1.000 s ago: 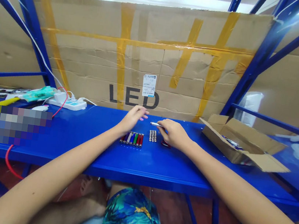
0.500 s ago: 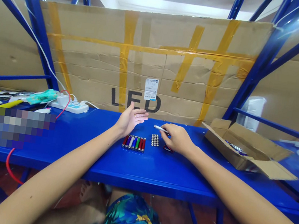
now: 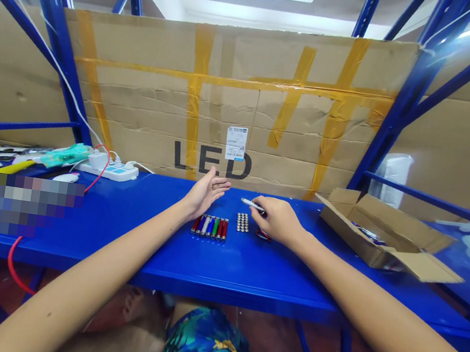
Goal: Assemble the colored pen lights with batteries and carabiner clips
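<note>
My left hand [image 3: 206,194] is open above the blue table, fingers stretched to the right and thumb up. Just below it lies a row of several small metal tubes [image 3: 209,227] in red, blue, silver and green, like mini torches. My right hand [image 3: 275,216] is closed around a slim silver pen-shaped thing [image 3: 252,205], whose tip points left. Between the hands, small round silver pieces like button cells [image 3: 243,222] sit in a neat grid. A small dark red and black item [image 3: 263,236] lies under my right hand, partly covered.
An open cardboard box [image 3: 361,240] with some shiny items stands at the right. On the left are a white power strip [image 3: 113,170], a red cable [image 3: 13,261] and cluttered tools. A large cardboard panel [image 3: 149,100] stands behind the blue table [image 3: 222,267].
The camera view has shifted slightly. My left hand's fingers have tilted a little; my right hand keeps the silver pen-shaped thing in nearly the same place.
</note>
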{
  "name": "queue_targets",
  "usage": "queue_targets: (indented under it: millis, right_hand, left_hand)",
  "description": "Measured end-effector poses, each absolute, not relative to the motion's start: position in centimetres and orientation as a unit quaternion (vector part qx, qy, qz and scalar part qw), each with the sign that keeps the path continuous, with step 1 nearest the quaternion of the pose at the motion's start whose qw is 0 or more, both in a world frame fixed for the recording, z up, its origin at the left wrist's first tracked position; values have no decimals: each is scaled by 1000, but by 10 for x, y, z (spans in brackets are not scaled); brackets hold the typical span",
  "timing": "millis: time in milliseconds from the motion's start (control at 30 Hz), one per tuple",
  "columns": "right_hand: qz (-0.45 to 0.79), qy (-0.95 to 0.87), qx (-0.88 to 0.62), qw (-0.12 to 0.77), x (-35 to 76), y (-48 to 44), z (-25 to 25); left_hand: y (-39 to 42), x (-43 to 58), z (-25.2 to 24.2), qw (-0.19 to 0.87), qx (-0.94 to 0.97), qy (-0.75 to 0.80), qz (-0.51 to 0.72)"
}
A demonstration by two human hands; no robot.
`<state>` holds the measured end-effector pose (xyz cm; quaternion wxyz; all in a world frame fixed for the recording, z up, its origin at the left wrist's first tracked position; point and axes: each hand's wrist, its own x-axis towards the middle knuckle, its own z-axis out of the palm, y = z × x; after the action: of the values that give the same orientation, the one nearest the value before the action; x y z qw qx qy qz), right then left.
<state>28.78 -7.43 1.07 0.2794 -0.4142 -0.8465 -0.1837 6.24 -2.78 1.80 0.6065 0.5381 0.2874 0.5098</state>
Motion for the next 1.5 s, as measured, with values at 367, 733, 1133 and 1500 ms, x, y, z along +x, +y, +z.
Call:
queue_targets:
  millis: [367, 733, 1133, 1500]
  right_hand:
    - [-198, -858, -386, 277, 288, -75, 10]
    - [-206, -843, -421, 266, 287, -78, 12]
    - [-209, -839, -423, 270, 286, -79, 12]
    - [-219, -844, -399, 284, 288, -77, 11]
  left_hand:
    - [-29, 68, 16, 594, 539, 298, 518]
    - [-27, 67, 14, 575, 531, 308, 541]
    - [-27, 67, 16, 594, 514, 310, 536]
    - [-29, 68, 18, 589, 515, 307, 542]
